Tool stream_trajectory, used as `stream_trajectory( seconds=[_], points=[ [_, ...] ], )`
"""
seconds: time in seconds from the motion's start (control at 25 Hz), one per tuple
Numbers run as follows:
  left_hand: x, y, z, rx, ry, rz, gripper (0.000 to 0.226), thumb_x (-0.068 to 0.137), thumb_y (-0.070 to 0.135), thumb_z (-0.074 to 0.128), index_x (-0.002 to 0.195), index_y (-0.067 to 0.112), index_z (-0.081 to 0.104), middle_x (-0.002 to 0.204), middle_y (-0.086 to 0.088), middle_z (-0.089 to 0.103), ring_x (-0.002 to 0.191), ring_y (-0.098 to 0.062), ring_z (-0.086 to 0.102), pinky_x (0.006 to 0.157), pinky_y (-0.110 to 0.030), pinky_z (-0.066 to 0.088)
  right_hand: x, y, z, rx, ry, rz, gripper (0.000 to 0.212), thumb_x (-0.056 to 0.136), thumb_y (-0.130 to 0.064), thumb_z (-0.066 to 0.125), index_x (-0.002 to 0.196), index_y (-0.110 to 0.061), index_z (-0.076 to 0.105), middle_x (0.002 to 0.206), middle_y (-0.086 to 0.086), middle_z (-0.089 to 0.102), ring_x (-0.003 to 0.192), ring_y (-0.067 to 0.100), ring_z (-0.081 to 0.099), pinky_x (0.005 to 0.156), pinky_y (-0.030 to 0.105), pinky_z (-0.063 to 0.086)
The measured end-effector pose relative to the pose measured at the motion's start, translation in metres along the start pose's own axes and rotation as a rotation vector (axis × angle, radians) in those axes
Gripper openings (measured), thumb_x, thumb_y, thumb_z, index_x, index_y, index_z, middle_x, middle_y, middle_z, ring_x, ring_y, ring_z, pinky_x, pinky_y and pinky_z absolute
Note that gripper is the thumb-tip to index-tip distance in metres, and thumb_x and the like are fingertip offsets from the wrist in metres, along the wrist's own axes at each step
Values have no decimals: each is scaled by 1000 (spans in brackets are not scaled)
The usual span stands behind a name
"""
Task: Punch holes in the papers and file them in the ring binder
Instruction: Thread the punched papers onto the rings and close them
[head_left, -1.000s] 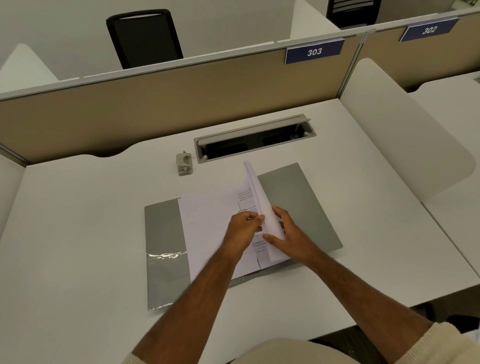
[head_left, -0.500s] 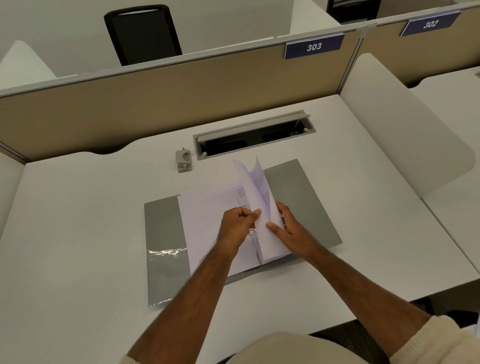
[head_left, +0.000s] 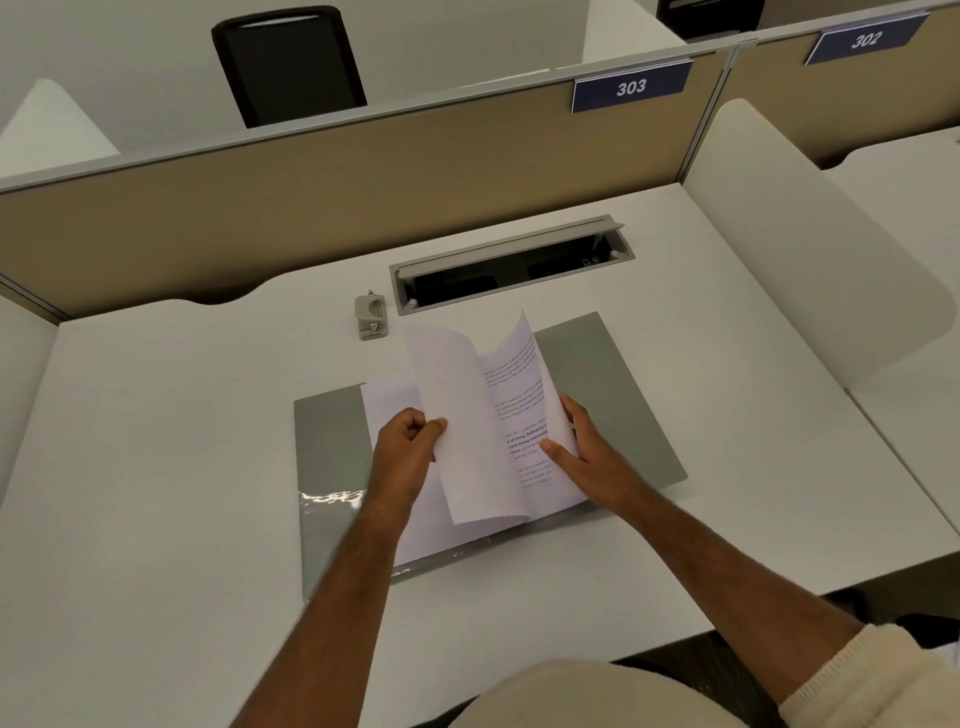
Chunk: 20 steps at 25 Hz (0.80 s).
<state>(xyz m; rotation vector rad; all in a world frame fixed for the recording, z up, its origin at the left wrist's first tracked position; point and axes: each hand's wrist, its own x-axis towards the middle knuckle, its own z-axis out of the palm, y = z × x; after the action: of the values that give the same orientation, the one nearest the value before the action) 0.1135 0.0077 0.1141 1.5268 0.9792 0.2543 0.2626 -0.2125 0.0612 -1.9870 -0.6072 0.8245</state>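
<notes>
A grey ring binder (head_left: 608, 384) lies open and flat on the white desk. White papers (head_left: 395, 415) lie across its middle. My left hand (head_left: 410, 436) pinches the edge of one raised sheet (head_left: 462, 415), lifted and curled toward the left. My right hand (head_left: 582, 452) holds another raised, printed sheet (head_left: 524, 395) with the thumb on its face and fingers behind. The binder's rings are hidden under the papers. A small beige hole punch (head_left: 371, 317) stands beyond the binder, apart from both hands.
An open grey cable tray (head_left: 511, 260) is set into the desk (head_left: 156, 415) behind the binder. A tan partition (head_left: 311, 192) with the label 303 bounds the far edge. A white side divider (head_left: 810, 234) stands on the right. A black chair is beyond the partition.
The upright sheets have spread apart: my left hand has drawn one sheet leftward while my right hand has kept the printed sheet back, exposing its text. The camera has tilted slightly.
</notes>
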Motion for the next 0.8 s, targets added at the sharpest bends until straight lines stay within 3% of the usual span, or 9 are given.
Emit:
stream_trajectory(
  seconds=[0.08, 0.2, 0.48, 0.68, 0.8],
  points=[
    [1, -10, -12, -17, 57, -25, 24, 97, 23, 66, 82, 5, 60, 91, -19, 70, 80, -23, 63, 73, -37, 52, 1, 1, 0, 2, 4, 6, 78, 93, -52, 60, 153, -36, 13, 151, -8, 40, 129, 14, 51, 102, 43, 53],
    [0, -24, -26, -25, 109, -57, 22, 98, 20, 64, 79, 13, 58, 84, -10, 65, 78, -23, 60, 70, -34, 49, 0, -2, -1, 4, 3, 8, 77, 94, -50, 60, 153, -34, 13, 151, -6, 40, 129, 14, 52, 102, 43, 53],
    [0, -61, -44, -17, 166, -150, 21, 97, 22, 66, 81, 11, 58, 79, -9, 61, 73, -23, 54, 66, -33, 43, -1, -2, -2, 16, 6, 4, 77, 95, -46, 61, 154, -33, 12, 152, -6, 39, 131, 15, 50, 104, 44, 51],
    [4, -82, -49, 93, 249, -201, 30, 98, 29, 65, 84, 4, 58, 77, -9, 56, 72, -24, 50, 66, -34, 42, -2, -9, -1, 26, -2, 0, 74, 97, -39, 60, 154, -30, 13, 150, -4, 41, 127, 15, 54, 94, 31, 57],
    [5, -87, -49, 128, 301, -233, 25, 95, 30, 68, 95, 6, 62, 85, -6, 64, 82, -26, 60, 74, -37, 49, -4, -13, -1, 50, -5, 1, 71, 98, -36, 60, 153, -31, 15, 147, -3, 44, 122, 12, 56, 85, 23, 58]
  ],
)
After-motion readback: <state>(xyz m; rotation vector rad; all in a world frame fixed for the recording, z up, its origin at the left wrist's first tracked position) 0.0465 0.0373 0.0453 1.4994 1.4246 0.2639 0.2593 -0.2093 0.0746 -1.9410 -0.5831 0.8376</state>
